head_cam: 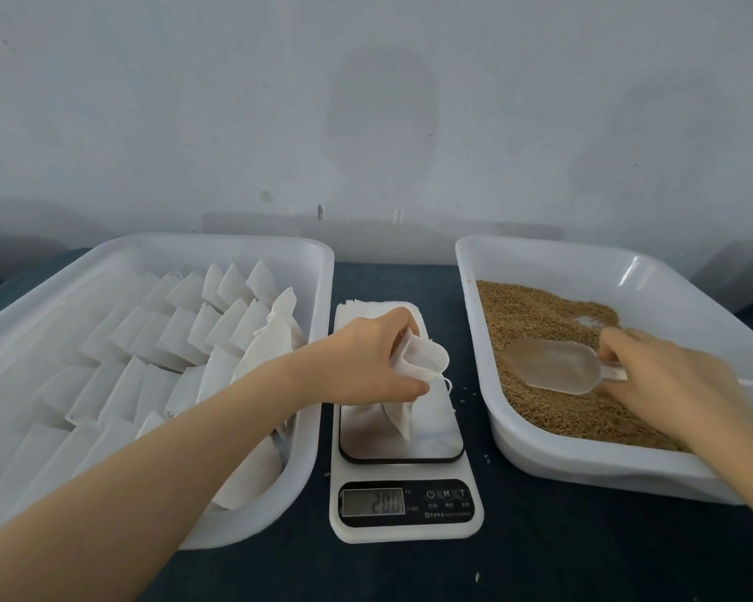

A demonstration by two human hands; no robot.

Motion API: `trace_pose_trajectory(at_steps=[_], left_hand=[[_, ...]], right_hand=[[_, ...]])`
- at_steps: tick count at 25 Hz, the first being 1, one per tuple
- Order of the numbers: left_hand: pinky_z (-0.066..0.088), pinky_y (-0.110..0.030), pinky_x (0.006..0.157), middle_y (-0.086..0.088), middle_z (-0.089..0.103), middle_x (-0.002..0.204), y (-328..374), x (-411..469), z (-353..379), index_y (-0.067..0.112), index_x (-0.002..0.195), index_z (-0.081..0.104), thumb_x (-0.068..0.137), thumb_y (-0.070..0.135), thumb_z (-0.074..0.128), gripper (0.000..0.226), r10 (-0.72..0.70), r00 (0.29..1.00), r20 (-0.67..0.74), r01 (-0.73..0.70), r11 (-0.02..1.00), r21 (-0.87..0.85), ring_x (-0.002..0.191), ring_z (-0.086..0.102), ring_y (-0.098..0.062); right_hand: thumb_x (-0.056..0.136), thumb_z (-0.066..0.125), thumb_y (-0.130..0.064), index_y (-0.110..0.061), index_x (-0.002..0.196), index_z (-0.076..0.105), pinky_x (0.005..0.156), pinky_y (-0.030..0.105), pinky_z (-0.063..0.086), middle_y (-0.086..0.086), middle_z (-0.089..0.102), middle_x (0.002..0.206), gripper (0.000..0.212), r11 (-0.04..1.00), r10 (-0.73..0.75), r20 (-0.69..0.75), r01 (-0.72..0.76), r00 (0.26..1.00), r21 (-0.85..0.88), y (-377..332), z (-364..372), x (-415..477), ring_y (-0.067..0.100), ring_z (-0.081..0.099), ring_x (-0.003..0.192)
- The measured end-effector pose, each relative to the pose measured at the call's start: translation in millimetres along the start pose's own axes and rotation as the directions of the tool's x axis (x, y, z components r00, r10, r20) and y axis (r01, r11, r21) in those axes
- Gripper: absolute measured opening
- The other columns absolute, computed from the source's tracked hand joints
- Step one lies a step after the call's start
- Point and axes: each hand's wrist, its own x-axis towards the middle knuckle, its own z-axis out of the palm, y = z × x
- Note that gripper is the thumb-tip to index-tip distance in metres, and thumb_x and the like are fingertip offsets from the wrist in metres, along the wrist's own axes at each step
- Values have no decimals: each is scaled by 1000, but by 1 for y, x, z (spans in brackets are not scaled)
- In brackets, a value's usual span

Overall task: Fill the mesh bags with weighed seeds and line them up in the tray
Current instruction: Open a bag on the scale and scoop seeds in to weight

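Fingers (398, 328) and thumb of your left hand (361, 362) pinch the open mouth of a white mesh bag (422, 360), which hangs over the scale platform. Your right hand (661, 375) has its fingers curled round the handle of a clear plastic scoop (553, 364).

The dark tabletop (561, 553) carries everything. At 9 o'clock from the scale, the white tray (235, 246) holds overlapping rows of white mesh bags (183, 332). At 3 o'clock, a second white tray (540, 254) holds the brown seeds (535, 315), and the scoop's bowl lies on them with its mouth toward 9 o'clock. The digital kitchen scale (405, 475) sits between the two trays; its display digits are blurred. A small stack of flat empty bags (366, 309) lies at the platform's 12 o'clock end, just beyond your left hand.
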Motion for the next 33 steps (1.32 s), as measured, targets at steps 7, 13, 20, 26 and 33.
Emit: trace_pose_trajectory(at_steps=[7,13,20,26,33], left_hand=[[53,-38,82,4,61,96,1,0,-1,25,101,45,77,44,69,39,-5,1000,26,6,1000,-19,89,59,-18],[53,-39,82,5,61,98,0,0,0,26,103,45,77,45,69,41,-13,999,41,13,1000,-18,91,60,-18],[53,-41,83,3,62,99,1,0,-1,25,102,45,77,45,69,40,-17,999,49,19,999,-32,93,61,-19],[52,-42,83,2,62,99,2,0,-1,24,102,45,78,43,70,40,-15,999,50,16,999,-34,93,60,-20],[53,-38,79,4,60,94,1,0,-1,26,100,44,77,45,69,39,-15,999,44,16,999,-30,86,58,-18]], right_hand=[[79,65,-52,-38,71,36,48,22,35,-23,45,76,33,994,-18,40,14,999,113,-3,-1,-1,-1,46,65],[73,66,-60,-39,74,48,52,28,42,-17,57,71,28,936,40,106,-74,994,344,-3,3,0,3,54,62],[69,68,-64,-39,73,47,48,26,35,-21,54,72,33,936,71,53,-85,996,342,-1,0,-4,1,51,60],[67,70,-62,-39,71,48,48,24,32,-24,54,73,32,933,71,65,-90,995,348,-3,-5,-5,-2,50,61],[68,77,-50,-35,70,57,55,26,38,-24,56,80,25,828,125,96,-157,987,538,0,6,-2,3,55,69]])
